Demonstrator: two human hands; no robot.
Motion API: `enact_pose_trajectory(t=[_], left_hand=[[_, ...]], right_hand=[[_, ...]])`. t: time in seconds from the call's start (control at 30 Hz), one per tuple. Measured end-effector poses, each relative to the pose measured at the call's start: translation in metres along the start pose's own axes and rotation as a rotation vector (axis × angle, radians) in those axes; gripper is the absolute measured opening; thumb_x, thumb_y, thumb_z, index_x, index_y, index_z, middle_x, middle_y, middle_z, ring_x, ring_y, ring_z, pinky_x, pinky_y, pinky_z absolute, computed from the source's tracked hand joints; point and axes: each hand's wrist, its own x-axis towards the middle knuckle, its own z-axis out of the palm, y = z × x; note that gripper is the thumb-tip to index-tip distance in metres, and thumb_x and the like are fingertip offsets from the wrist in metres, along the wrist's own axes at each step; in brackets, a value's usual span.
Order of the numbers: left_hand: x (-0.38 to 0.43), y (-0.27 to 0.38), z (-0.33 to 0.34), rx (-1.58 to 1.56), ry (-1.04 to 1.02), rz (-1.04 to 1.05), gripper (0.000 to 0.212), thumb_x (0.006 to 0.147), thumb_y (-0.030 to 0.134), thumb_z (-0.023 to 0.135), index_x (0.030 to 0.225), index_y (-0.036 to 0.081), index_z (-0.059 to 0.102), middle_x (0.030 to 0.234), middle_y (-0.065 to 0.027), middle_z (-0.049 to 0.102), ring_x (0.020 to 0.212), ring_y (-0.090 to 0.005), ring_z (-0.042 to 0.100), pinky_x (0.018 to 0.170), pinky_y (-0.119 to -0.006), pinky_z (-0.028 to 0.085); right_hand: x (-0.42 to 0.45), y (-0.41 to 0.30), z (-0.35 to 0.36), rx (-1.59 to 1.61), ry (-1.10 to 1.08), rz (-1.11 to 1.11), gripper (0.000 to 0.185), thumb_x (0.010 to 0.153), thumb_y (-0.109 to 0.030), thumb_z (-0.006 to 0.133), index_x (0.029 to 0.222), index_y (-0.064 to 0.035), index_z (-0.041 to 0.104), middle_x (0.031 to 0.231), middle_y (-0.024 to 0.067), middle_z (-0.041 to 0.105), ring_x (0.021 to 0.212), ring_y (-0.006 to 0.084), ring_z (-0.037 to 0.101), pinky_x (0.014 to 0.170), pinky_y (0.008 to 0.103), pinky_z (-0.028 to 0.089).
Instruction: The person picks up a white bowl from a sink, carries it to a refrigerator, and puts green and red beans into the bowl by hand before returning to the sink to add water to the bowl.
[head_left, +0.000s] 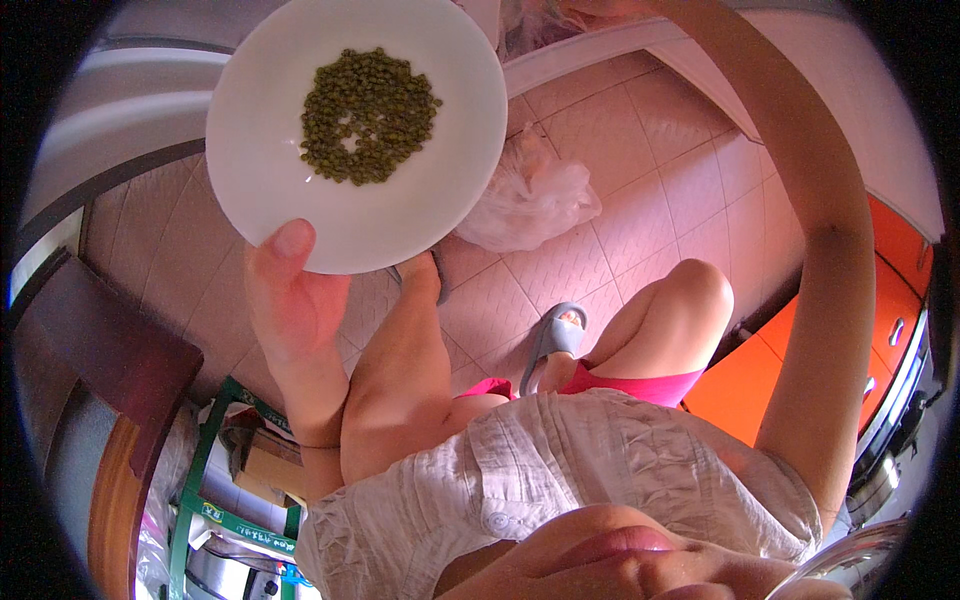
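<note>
My left hand (296, 300) grips the near rim of a white plate (247, 150), with the thumb on top and the other fingers hidden beneath. A loose heap of small green beans (367, 112), like mung beans, lies in the middle of the plate. My right arm reaches up and forward to the top edge of the view. Only a sliver of my right hand (607, 4) shows there, beside crumpled clear plastic (536, 22) inside a white-edged compartment (577, 51). The fingers are cut off, so what they hold is unclear.
A whitish plastic bag (525, 202) sits on the tiled floor (637, 142), beyond my slippered foot (559, 337). Orange cabinets (750, 390) stand at right. At left are a dark wooden furniture edge (112, 322) and a green-framed rack (184, 517) holding boxes.
</note>
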Motion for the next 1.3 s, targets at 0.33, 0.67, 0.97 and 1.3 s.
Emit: enact_pose_trajectory(t=[0.33, 0.67, 0.97, 1.3], left_hand=[[-0.004, -0.001, 0.009, 0.09, -0.006, -0.067, 0.067, 0.082, 0.015, 0.066, 0.14, 0.001, 0.037, 0.137, -0.0159, 0.048, 0.127, -0.0315, 0.048, 0.105, -0.051, 0.041], [0.008, -0.023, 0.017, -0.044, -0.107, -0.18, 0.06, 0.085, 0.018, 0.063, 0.137, 0.0, 0.041, 0.133, -0.0137, 0.053, 0.122, -0.0262, 0.054, 0.101, -0.045, 0.046], [0.007, -0.009, 0.023, -0.03, -0.134, -0.248, 0.061, 0.085, 0.021, 0.062, 0.137, 0.0, 0.039, 0.132, -0.0161, 0.053, 0.119, -0.0299, 0.056, 0.097, -0.049, 0.05], [0.005, -0.013, 0.025, 0.046, -0.086, -0.201, 0.063, 0.085, 0.026, 0.059, 0.139, 0.001, 0.038, 0.132, -0.0181, 0.053, 0.117, -0.0325, 0.057, 0.095, -0.051, 0.052]], right_hand=[[0.022, 0.013, 0.021, -0.057, 0.04, -0.059, 0.023, 0.082, -0.023, 0.058, 0.085, -0.0026, 0.066, 0.095, 0.0208, 0.066, 0.088, 0.0343, 0.063, 0.08, 0.0458, 0.049], [0.003, 0.052, 0.053, -0.375, -0.114, -0.255, 0.031, 0.079, -0.024, 0.063, 0.097, 0.0008, 0.067, 0.102, 0.0208, 0.067, 0.091, 0.0372, 0.063, 0.082, 0.0442, 0.05], [-0.004, -0.017, -0.011, 0.296, 0.073, 0.412, 0.028, 0.077, -0.015, 0.056, 0.097, 0.001, 0.068, 0.097, 0.023, 0.067, 0.09, 0.0373, 0.064, 0.079, 0.0451, 0.05], [-0.005, -0.02, -0.01, 0.124, 0.331, 0.376, 0.026, 0.078, -0.02, 0.059, 0.095, -0.0007, 0.066, 0.096, 0.0247, 0.066, 0.091, 0.0404, 0.064, 0.08, 0.0467, 0.05]])
